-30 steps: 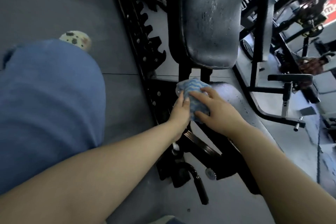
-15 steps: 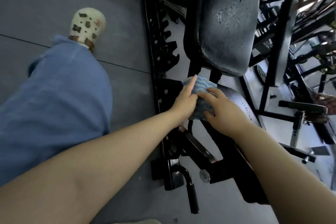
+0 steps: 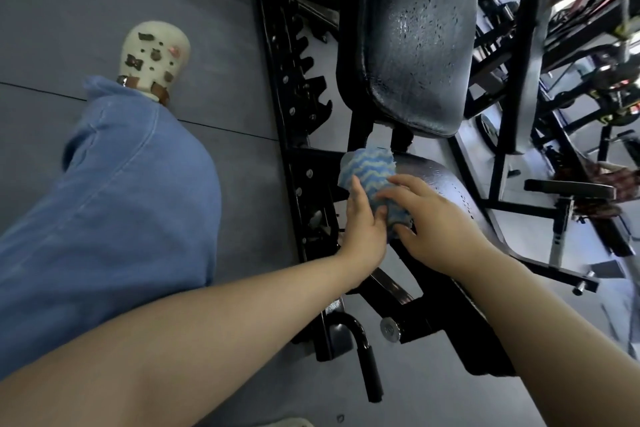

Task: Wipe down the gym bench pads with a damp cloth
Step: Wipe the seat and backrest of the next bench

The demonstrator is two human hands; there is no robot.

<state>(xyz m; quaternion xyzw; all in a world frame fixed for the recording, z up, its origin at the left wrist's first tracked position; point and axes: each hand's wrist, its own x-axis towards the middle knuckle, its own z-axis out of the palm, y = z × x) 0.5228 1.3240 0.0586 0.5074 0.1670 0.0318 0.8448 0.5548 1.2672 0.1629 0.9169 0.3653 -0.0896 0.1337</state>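
A blue cloth with pale wavy stripes [image 3: 370, 173] lies bunched on the near end of the black seat pad [image 3: 446, 184]. My left hand [image 3: 363, 222] grips the cloth's left side, fingers curled into it. My right hand [image 3: 433, 218] presses on the cloth from the right, thumb and fingers holding it against the pad. The long black back pad [image 3: 412, 35] stretches away beyond the cloth, its surface speckled with wet spots and small cracks. The seat pad shines wet beside my right hand.
The bench's black steel frame with a notched adjustment ladder [image 3: 304, 87] runs along the left of the pads. My blue-trousered leg [image 3: 104, 191] and cream clog [image 3: 154, 55] stand on the grey floor at left. Other black gym machines [image 3: 554, 114] crowd the right.
The view has swung so the bench and my leg sit further right and lower. Both hands stay on the cloth at the seat pad's end, shifted only slightly.
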